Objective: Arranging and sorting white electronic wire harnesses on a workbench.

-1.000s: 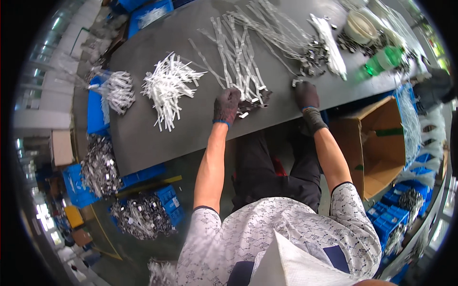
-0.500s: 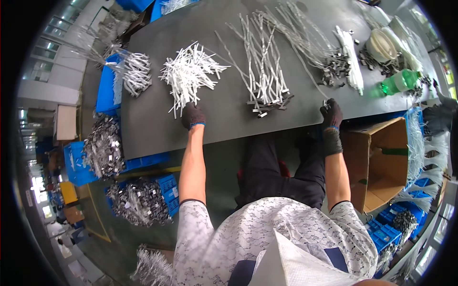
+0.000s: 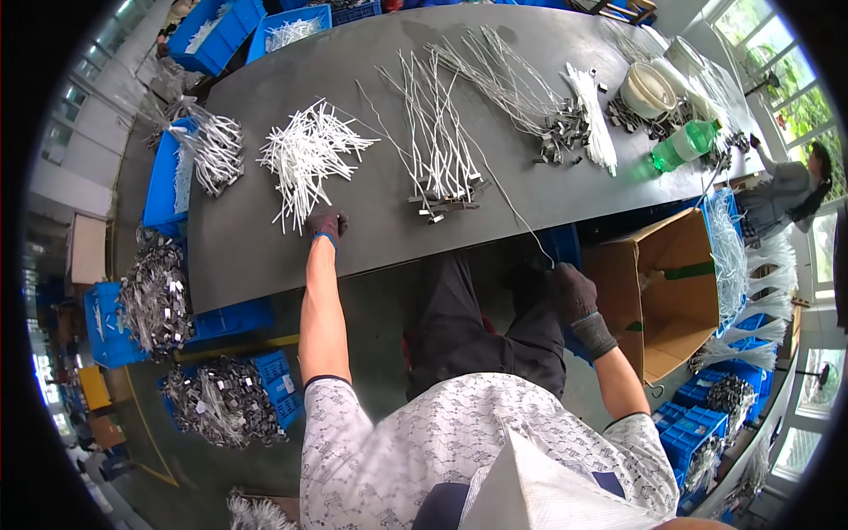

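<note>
Held the end of a long, thin, translucent strand [image 3: 510, 201] in the closed, dark-gloved right hand [image 3: 572, 296], past the near edge of the flat grey table [image 3: 234, 256]. Ran it back over the table, beside a bunch of clear, dark-ended strands [image 3: 444, 172]. Had the curled, dark-gloved left hand [image 3: 327, 223] near a loose pile of short white tubes [image 3: 311, 152]; could not tell its grip.

The right hand [image 3: 575, 297] has drawn a thin strand [image 3: 510, 200] past the near edge of the table [image 3: 380, 238].
</note>
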`<state>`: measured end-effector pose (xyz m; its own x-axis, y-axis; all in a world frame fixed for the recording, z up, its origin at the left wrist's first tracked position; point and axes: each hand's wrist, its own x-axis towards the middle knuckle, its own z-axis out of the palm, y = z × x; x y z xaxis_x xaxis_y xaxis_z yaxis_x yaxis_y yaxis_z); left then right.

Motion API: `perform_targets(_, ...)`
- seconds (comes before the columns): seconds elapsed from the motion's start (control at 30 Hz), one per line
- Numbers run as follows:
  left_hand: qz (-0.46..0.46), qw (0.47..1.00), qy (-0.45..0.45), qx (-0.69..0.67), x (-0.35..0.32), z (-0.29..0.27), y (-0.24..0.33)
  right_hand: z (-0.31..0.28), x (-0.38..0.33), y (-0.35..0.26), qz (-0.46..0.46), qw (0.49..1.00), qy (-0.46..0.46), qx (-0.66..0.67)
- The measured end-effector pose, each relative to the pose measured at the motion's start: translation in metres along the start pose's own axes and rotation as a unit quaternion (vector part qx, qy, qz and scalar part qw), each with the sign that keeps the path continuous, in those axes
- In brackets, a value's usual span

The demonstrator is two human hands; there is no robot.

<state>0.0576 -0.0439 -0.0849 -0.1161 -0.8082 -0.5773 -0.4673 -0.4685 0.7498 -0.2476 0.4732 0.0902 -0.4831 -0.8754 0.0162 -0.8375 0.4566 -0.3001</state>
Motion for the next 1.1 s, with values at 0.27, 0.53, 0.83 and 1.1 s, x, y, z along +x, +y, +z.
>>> perform_targets(0.27,-0.035,0.879,-0.118,-0.462,-0.104,0.034,0.037,0.054,-0.085,0.097,0.138,0.973,-0.035,0.179)
perform_targets(0.53,0.150,0.898,-0.212,-0.356,-0.190,0.159,0.091,0.002,-0.084,-0.007,0.078,0.975,0.040,0.206)
perform_targets(0.83,0.289,0.824,-0.006,-0.487,-0.241,0.173,0.170,0.006,-0.113,0.031,0.115,0.986,-0.029,0.116)
perform_targets(1.1,0.251,0.887,-0.098,-0.374,-0.251,0.174,0.165,0.003,-0.097,0.014,0.098,0.977,0.069,0.179)
